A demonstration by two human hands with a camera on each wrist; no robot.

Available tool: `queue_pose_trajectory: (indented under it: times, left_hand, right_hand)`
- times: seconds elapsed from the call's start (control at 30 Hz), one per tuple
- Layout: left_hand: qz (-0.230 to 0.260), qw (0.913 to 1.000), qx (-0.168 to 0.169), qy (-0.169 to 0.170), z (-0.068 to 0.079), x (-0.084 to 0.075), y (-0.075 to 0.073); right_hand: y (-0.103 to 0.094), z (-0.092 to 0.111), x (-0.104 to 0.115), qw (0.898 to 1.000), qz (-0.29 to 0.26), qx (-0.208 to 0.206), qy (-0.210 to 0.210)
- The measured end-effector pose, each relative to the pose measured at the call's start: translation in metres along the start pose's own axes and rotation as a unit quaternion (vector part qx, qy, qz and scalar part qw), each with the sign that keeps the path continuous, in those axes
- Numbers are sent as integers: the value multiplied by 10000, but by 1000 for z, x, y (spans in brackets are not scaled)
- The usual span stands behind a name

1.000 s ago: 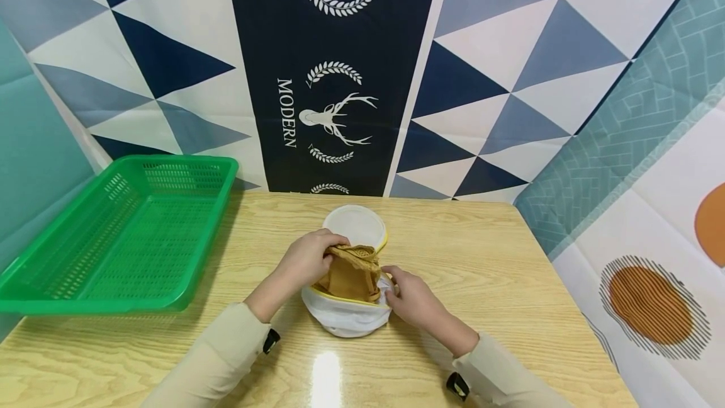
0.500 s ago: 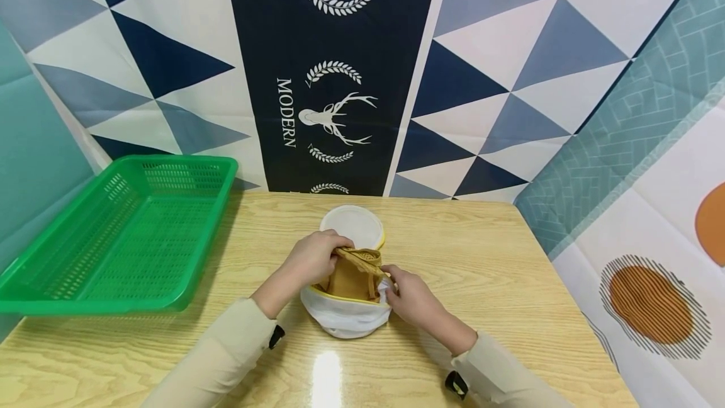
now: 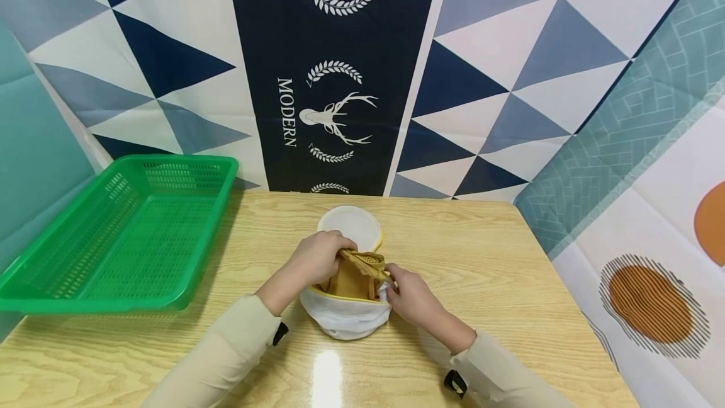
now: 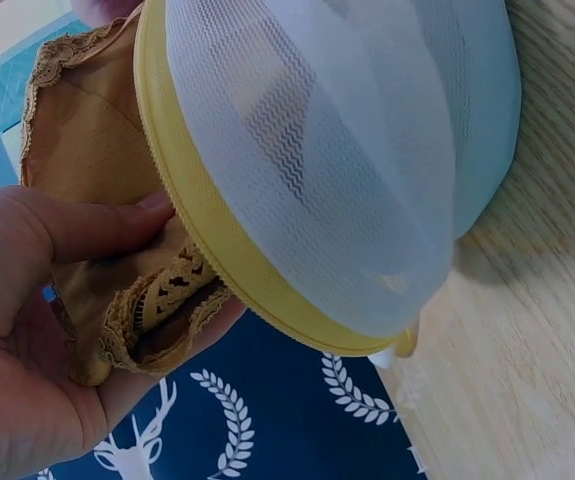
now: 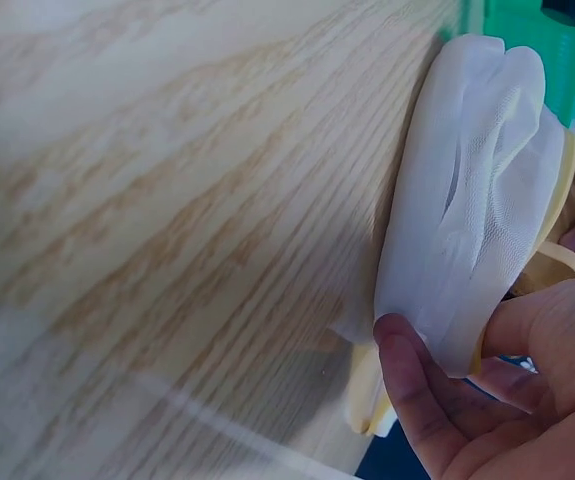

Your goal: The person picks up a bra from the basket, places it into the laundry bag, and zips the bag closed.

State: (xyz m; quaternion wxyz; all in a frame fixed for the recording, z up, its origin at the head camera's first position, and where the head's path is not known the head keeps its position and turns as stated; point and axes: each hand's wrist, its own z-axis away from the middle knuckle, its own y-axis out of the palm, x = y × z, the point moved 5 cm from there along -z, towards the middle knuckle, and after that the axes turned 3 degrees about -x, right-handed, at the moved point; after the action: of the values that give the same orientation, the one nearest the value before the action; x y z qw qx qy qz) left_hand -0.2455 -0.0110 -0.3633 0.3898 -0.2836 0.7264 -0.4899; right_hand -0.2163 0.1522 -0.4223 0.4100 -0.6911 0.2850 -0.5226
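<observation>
A white mesh laundry bag (image 3: 347,321) with a yellow zip rim sits mid-table, its round lid (image 3: 351,224) folded back behind the opening. Inside the opening is a mustard-brown, lace-trimmed undergarment (image 3: 345,282), partly standing above the rim. My left hand (image 3: 318,259) grips its upper edge; the left wrist view shows the thumb pressed on the folded brown fabric (image 4: 87,130) beside the zip. With thumb and fingers my right hand (image 3: 415,298) pinches the bag's right rim, and the mesh side (image 5: 467,190) is creased in the right wrist view. The garment's lower part is hidden in the bag.
A green plastic basket (image 3: 187,294) stands on the left of the wooden table (image 3: 464,250). Behind the table rises a patterned cloth wall (image 3: 334,30), with more printed cloth on the right side.
My left hand has shifted slightly to the right with the garment's top edge, which folds lower over the opening. The lid has slid a little left. My right hand stays almost still.
</observation>
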Motion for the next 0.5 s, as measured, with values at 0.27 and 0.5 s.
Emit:
queue_pose_trajectory:
  times: [0.27,0.5]
  left_hand:
    - [-214,9996,175,-2,-3,-2,4]
    - [-497,9982,340,-41,-5,-8,7]
  right_hand:
    - [-1,-2,1,9999,85,-80,-94]
    - [-3,-1,2,9998,117,-163,-89]
